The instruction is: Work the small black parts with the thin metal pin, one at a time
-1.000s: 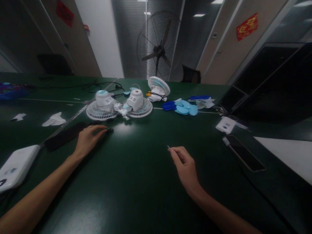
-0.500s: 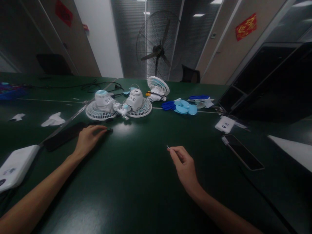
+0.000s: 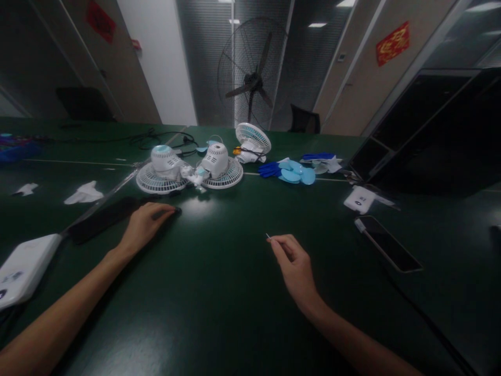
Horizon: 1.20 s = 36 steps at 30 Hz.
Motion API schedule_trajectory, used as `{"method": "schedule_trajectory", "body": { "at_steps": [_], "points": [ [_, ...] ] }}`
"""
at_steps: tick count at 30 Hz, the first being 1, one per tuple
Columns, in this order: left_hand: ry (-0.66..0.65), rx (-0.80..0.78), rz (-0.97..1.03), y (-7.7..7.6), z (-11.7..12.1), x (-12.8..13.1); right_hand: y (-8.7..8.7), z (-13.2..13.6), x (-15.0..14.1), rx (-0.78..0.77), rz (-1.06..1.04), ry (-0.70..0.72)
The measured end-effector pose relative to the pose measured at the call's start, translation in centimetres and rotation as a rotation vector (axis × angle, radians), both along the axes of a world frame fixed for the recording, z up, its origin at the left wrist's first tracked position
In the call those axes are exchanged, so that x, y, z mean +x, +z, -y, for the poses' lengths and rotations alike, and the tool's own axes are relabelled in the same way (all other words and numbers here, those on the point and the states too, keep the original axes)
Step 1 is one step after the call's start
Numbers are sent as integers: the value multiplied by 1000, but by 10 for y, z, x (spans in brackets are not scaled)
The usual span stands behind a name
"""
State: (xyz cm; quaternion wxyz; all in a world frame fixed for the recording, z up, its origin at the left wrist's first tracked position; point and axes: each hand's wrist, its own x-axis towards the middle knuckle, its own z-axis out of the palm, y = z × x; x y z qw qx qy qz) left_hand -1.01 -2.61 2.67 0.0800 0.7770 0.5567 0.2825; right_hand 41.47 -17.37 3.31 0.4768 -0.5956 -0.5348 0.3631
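Observation:
My left hand (image 3: 145,223) reaches over the green table, its fingertips pinched at a small dark piece (image 3: 178,211) too small to name, just in front of the white fan parts. My right hand (image 3: 294,263) is held over the table's middle, thumb and forefinger closed on a thin white stick (image 3: 268,237) with its tip poking out. Beyond the left hand, two white fan heads (image 3: 162,169) (image 3: 219,166) lie grille-down side by side. Behind them another small fan (image 3: 252,142) leans with its grille tilted up.
Light-blue fan blades (image 3: 295,172) lie beside blue gloves (image 3: 270,169). On the right are a phone (image 3: 387,244) and a small white device (image 3: 359,200). A white box-like device (image 3: 27,269), a dark flat object (image 3: 102,219) and white scraps (image 3: 84,193) are on the left.
A white flat object at the right edge has gone from view. My left fingertips have shifted slightly right at the small piece; my right hand stays nearly still with the stick.

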Motion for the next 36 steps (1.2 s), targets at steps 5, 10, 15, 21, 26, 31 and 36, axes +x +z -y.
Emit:
{"method": "schedule_trajectory", "body": {
  "at_steps": [5, 10, 15, 21, 26, 31, 36],
  "points": [
    [-47, -12, -32, 5, 2, 3, -1, 1, 0, 9, 11, 12],
    [56, -178, 141, 4, -3, 1, -2, 0, 1, -14, 2, 20],
    [130, -355, 298, 4, -12, 1, -2, 0, 1, -11, 4, 21],
    [129, -483, 379, 3, -15, 7, -1, -1, 1, 18, 12, 45],
    [143, -486, 421, 8, -10, 19, -1, -1, -1, 17, 21, 57],
    [166, -437, 375, 12, -6, 24, -1, -1, -1, 24, 28, 66],
    [-56, -383, 279, 10, 1, 31, -1, -2, -2, 40, 72, 116]
  ]
}}
